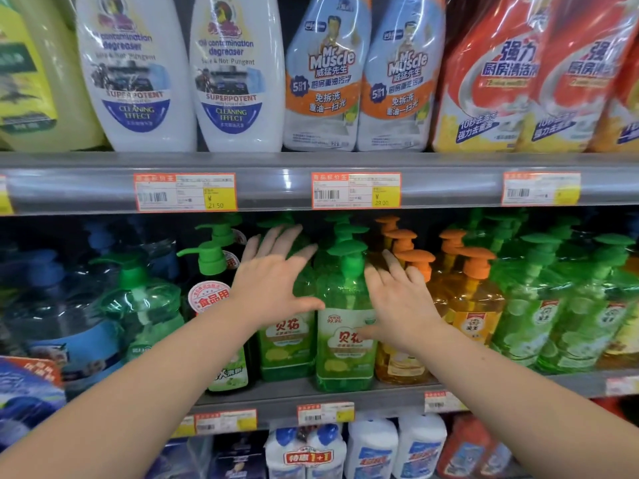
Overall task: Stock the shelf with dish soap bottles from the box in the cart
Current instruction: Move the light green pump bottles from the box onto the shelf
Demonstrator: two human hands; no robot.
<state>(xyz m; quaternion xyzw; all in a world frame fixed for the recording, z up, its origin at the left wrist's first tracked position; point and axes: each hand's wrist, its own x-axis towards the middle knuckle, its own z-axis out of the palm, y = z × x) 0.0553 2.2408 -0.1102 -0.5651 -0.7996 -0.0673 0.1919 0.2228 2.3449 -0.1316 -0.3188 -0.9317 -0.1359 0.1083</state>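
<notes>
Green plastic fills the middle of your head view: a dish soap bottle (345, 326) with a pump top stands upright at the front of the middle shelf (276, 392). It sits between another green bottle (285, 344) on its left and the orange bottles (463, 305) on its right.

Your left hand (273, 281) and your right hand (397, 299) flank it. Both are spread flat with straight fingers and grasp nothing. Each thumb lies close against the bottle, the right one across the label, but you cannot tell from here whether either one presses on it.

This looks like the placing step for this bottle: it is set down and your hands are off it or only steadying it. Its base looks a little forward of its neighbours, so a light push back may suit. After that, the next move calls for turning to the cart for another bottle.

The box and the cart are out of frame, so you cannot judge how many bottles remain. The front row hides how much room is left behind it. The blue bottles (69, 305) at far left are dark and blurred.
</notes>
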